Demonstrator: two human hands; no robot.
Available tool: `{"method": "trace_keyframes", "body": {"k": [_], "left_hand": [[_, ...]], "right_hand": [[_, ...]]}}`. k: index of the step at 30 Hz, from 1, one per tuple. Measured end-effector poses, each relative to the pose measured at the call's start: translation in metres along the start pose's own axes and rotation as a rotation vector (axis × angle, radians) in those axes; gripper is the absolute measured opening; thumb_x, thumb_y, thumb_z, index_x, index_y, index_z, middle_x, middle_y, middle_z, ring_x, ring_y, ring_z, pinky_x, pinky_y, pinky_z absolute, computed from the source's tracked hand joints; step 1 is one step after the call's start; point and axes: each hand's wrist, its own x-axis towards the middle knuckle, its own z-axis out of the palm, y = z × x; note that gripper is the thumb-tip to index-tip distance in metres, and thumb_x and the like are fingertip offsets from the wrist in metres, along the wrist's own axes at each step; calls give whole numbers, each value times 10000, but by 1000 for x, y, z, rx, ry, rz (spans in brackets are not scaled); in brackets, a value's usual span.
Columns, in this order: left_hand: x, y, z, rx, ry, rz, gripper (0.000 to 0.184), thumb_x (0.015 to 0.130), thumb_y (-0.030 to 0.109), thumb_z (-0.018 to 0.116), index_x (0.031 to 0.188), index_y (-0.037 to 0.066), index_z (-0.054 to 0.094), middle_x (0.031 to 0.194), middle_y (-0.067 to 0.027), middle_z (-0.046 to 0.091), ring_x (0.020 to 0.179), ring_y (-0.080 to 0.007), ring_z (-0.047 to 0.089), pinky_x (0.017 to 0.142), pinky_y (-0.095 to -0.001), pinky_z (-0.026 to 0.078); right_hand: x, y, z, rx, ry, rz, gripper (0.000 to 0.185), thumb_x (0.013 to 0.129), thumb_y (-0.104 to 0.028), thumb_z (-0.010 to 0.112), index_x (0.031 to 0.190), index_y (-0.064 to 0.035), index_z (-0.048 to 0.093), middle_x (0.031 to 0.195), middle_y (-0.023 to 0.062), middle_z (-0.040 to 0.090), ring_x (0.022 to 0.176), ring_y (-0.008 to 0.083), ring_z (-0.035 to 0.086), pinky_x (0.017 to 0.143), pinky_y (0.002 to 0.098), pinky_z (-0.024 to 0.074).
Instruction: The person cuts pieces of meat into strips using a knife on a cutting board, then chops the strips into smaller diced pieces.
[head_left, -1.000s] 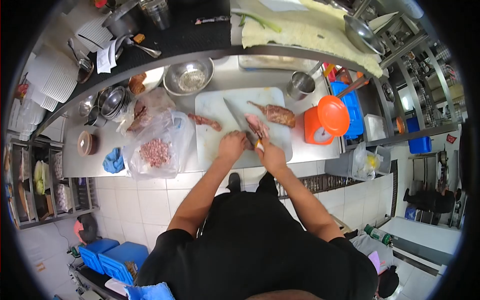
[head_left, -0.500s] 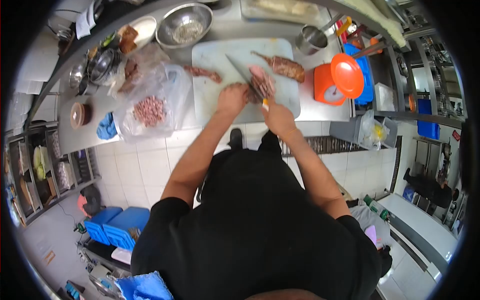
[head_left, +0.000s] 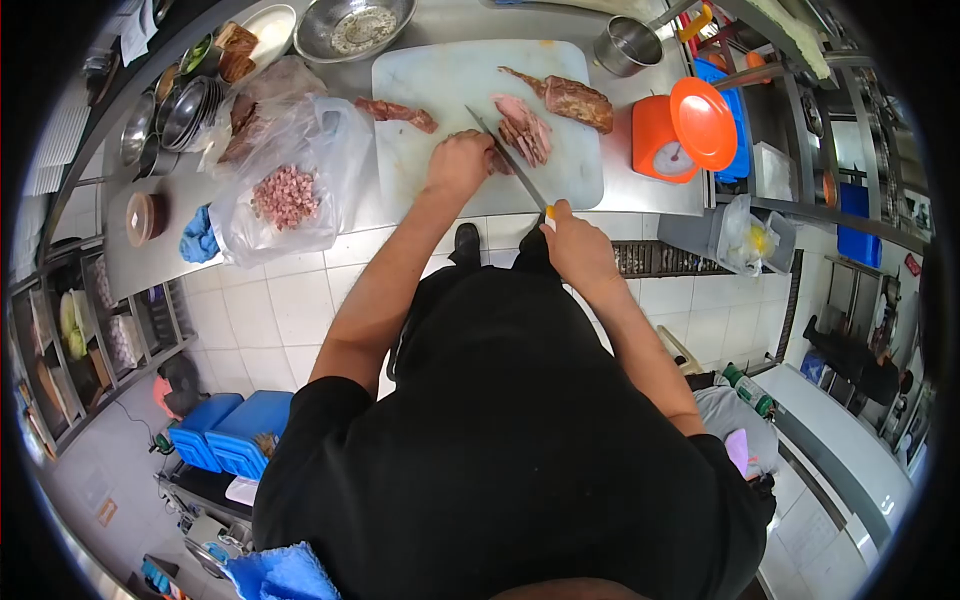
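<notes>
My right hand [head_left: 580, 248] is closed around the yellow handle of a long knife [head_left: 514, 166], whose blade slants up and left over the white cutting board [head_left: 410, 80]. On the blade's left, my left hand [head_left: 461, 163] has its fingers bent onto a piece of meat [head_left: 497, 161], mostly hidden by them. Sliced meat [head_left: 525, 131] lies just right of the blade. A larger browned piece [head_left: 575, 102] rests at the board's upper right, and a thin strip of meat [head_left: 399, 114] at its upper left.
Left of the board, a clear plastic bag [head_left: 340, 150] holds diced meat [head_left: 286, 196]. A blue cloth [head_left: 199, 236] and a lidded tub [head_left: 146, 218] sit farther left. Metal bowl [head_left: 355, 28] and pot [head_left: 628, 46] stand behind; an orange scale [head_left: 660, 140] is at right.
The view has shifted, so the counter sits higher in the picture. The knife has drawn back toward me, with more blade showing beside my left hand, and the slices lie apart from it.
</notes>
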Motion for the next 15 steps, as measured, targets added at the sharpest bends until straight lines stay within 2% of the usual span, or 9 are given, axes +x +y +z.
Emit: {"method": "trace_keyframes", "body": {"k": [8,11,15], "left_hand": [[7,-3,-3,-12,-33,-51,132,878,147,727,988,86,767,1016,-120,765,953,-353,734,845,-473,596],[9,-2,-3,-2,-47,-25,129,885,151,727,991,89,766,1020,-121,765,960,-352,736,848,-469,597],[4,-6,0,-36,-9,-34,138,891,152,726,1011,96,763,1028,-119,762,958,-349,736,845,-472,596]], "right_hand": [[50,4,45,111,67,-12,356,1064,-292,590,1224,13,502,881,278,736,826,482,735,744,583,579],[74,-12,34,87,79,-42,367,1055,-267,588,1257,30,510,925,259,753,879,458,745,772,570,584],[65,-19,2,76,13,-60,370,1051,-257,595,1253,41,508,948,267,756,896,470,744,797,587,575]]}}
